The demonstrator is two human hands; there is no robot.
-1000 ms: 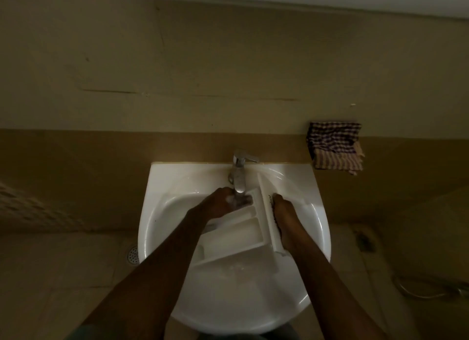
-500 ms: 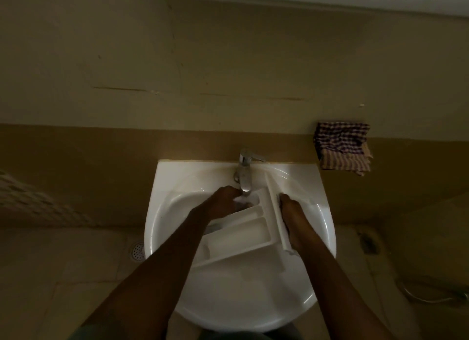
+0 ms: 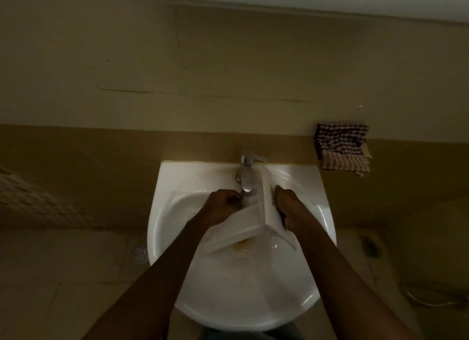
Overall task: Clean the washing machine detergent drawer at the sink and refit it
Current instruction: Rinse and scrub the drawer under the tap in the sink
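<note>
The white detergent drawer [image 3: 250, 225] hangs tilted over the white sink [image 3: 299, 296], its compartments turned away from me so I see its outer wall. My left hand [image 3: 223, 206] grips the drawer's back end just under the chrome tap [image 3: 246, 173]. My right hand [image 3: 289, 210] holds the drawer's white front panel [image 3: 269, 207] on the right side. Brownish water [image 3: 242, 247] lies in the basin below the drawer. Whether water runs from the tap is hard to see.
A checked cloth [image 3: 341, 149] hangs on the wall ledge to the right of the sink. A round floor drain [image 3: 140, 253] sits on the tiled floor at the left. A hose [image 3: 431, 296] lies on the floor at the right.
The drawer has been tipped over from lying open side up to tilted on its side, and brownish water has appeared in the basin beneath it. Both hands have kept their hold.
</note>
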